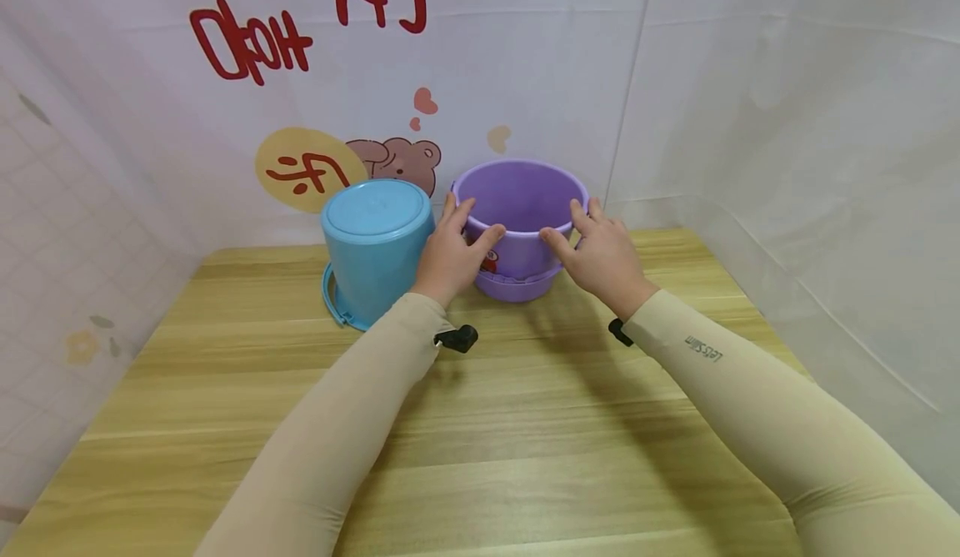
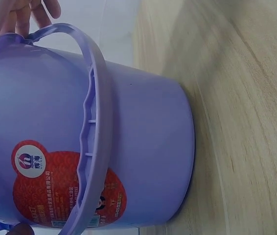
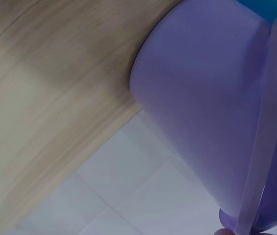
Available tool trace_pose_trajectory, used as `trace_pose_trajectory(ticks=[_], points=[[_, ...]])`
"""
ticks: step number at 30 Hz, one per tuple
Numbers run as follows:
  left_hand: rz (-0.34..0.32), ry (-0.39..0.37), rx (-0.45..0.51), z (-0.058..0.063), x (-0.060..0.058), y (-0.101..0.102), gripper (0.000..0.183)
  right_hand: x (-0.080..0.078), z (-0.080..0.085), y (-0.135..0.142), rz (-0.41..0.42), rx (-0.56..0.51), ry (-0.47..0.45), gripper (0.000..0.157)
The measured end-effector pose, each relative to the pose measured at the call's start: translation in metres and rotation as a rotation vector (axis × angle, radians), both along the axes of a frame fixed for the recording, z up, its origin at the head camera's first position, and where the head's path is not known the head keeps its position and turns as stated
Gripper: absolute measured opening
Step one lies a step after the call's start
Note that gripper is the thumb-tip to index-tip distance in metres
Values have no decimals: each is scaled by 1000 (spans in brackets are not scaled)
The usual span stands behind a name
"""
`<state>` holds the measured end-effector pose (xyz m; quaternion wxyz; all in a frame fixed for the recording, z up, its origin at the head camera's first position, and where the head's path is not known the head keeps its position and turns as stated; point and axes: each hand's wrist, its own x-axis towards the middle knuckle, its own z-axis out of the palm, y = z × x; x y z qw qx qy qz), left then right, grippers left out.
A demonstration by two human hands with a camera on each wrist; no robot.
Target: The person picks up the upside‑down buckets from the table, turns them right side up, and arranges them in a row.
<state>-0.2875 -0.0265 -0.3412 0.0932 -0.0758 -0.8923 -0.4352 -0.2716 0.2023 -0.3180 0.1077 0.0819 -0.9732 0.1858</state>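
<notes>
The purple bucket (image 1: 525, 253) is grasped at its rim by the fingers of the left hand (image 1: 452, 253) and right hand (image 1: 606, 255). It is held upright at the far side of the worktop (image 1: 495, 457), just beside an upturned blue bucket (image 1: 378, 269).

A bear-printed white sheet (image 1: 525, 65) hangs behind the wood-grain table (image 1: 480, 465).

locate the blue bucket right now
In the head view, the upside-down blue bucket stands left of centre on the wood-grain table, near its back edge, just left of the left hand and purple bucket.
</notes>
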Motion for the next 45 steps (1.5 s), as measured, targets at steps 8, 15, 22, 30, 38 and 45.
trace_pose_trajectory(ticks=[8, 15, 22, 30, 38, 45], points=[[15, 6, 4, -1, -2, 2, 92, -4, 1, 2, 17, 2, -17, 94], [20, -5, 4, -1, -4, 3, 92, -7, 1, 2, 23, -9, -23, 92], [23, -3, 9, -1, -5, 3, 91, -12, -2, 3, 23, -35, -16, 91], [32, 8, -1, -2, -8, 6, 92, -15, -3, 1, 9, -56, -24, 87], [33, -1, -14, -1, -11, 6, 92, -15, -1, -4, -10, -56, -36, 85], [32, -17, -25, 2, -11, 6, 89, -14, 2, -7, -14, -38, -44, 90]])
